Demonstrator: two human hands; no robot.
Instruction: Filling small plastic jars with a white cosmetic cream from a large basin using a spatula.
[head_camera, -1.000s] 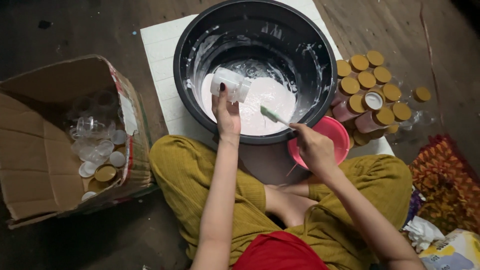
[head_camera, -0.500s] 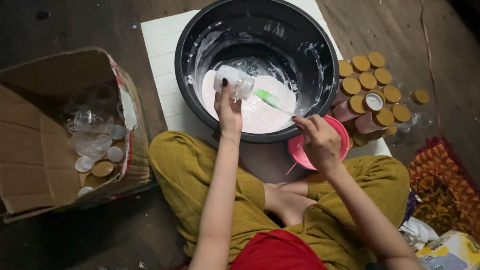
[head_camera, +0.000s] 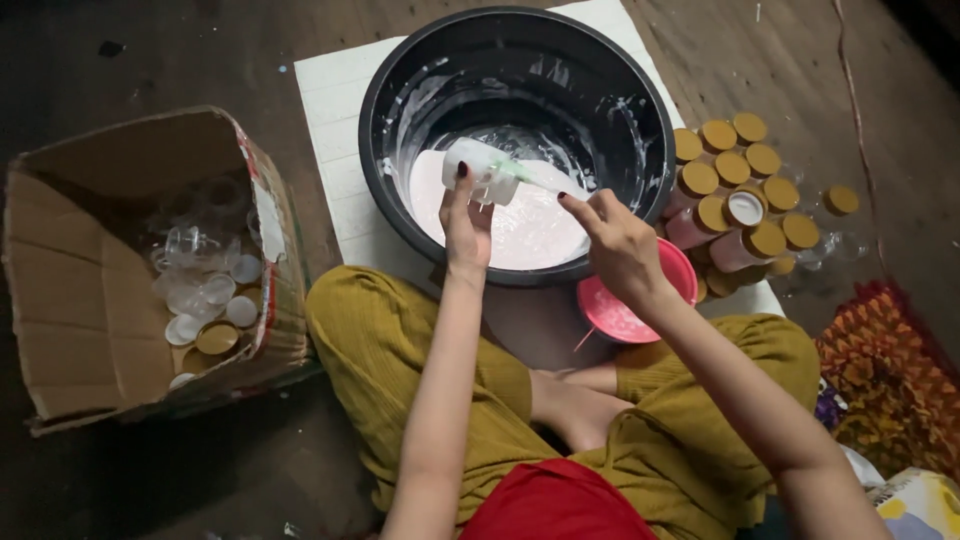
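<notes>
Small clear bottle (head_camera: 482, 170) lay tilted over the black basin (head_camera: 400, 90), left hand (head_camera: 466, 225) gripping it; right hand (head_camera: 618, 245) pinched a green-handled spoon (head_camera: 545, 178) at its mouth.

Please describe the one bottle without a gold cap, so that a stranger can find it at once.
Start from the big black basin on the white mat. To its right stands a cluster of gold-capped bottles. Within the cluster, the uncapped bottle shows a round white top where all its neighbours show gold.
</notes>
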